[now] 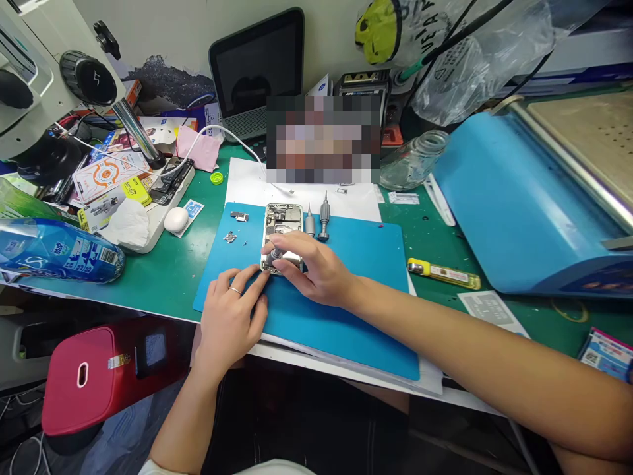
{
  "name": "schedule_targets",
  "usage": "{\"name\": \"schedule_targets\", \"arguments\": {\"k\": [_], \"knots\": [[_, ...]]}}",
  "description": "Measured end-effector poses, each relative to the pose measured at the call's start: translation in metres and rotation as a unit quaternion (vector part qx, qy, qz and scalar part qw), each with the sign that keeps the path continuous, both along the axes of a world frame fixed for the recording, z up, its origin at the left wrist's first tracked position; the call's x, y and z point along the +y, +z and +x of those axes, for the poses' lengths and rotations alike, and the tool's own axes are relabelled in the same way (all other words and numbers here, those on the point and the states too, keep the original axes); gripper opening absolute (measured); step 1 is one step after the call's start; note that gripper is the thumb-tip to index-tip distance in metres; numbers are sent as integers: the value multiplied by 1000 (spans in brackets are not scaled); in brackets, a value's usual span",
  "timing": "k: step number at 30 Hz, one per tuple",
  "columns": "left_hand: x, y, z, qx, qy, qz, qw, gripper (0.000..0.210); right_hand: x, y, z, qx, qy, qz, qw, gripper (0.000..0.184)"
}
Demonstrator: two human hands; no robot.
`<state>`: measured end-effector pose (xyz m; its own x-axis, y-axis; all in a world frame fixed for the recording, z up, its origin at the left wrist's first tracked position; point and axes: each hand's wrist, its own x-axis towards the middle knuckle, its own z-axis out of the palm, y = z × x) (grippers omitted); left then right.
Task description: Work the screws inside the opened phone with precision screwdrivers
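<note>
Bottle (59,254): laid on its side at the far left, contents not discernible.
Left hand (232,316): fingers curled, fingertips pressed at the phone's near corner.
Opened phone (283,237): laid on the blue mat (356,316), long axis directed away from the person.
Right hand (309,267): a small screwdriver (275,254) is apparently pinched upright on the phone's near end.
Glass jar (413,161): tipped sideways, seemingly empty.

We could not see the lower end of the opened phone (282,232) — the right hand (316,267) lay over it. The tip of the screwdriver (275,254) under those fingers was hidden too. A pixelated block (324,138) blanked whatever stood behind the white sheet (247,181). The loose parts (230,237) on the blue mat (366,264) were too small for us to identify. The microscope (30,79) was cut off by the left edge — the right forearm ran out at the lower right corner.
</note>
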<state>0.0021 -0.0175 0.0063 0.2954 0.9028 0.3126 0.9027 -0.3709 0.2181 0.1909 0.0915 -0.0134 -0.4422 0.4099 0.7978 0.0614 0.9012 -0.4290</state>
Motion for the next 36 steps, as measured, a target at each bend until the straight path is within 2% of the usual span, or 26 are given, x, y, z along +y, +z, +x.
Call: {"name": "schedule_targets", "arguments": {"k": [36], "knots": [[1, 0, 0, -2, -5, 8, 1000, 37, 0, 2, 0, -6, -3, -12, 1000, 57]]}}
